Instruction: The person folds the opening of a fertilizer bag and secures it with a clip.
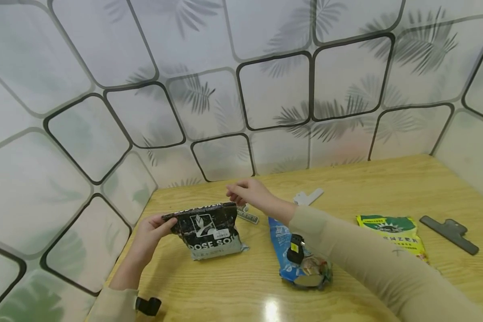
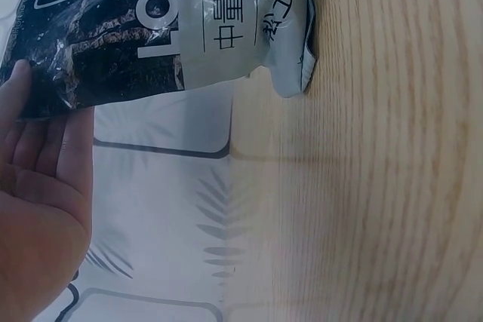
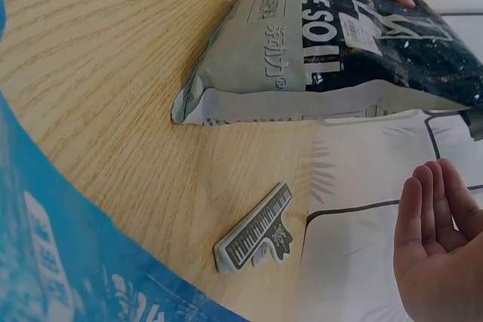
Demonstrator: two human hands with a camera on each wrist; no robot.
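Near the bag (image 1: 211, 235), right hand (image 1: 250, 193) aloft

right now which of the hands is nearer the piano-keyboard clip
Right. The right hand is raised close by the piano-keyboard clip; the left hand is farther off, gripping the LOOSE SOIL bag.

We're piecing together white capitals across the views: LOOSE SOIL, right there on the black-and-grey bag (image 1: 208, 238)! On its pale part we catch 中量元 and 松土精, plus a ® sign; its little white sticker (image 1: 221, 233) is too small for us. To that bag's right, the blue bag (image 1: 279, 243) and, farther right, the yellow packet (image 1: 412, 243) carry characters we can't make out.
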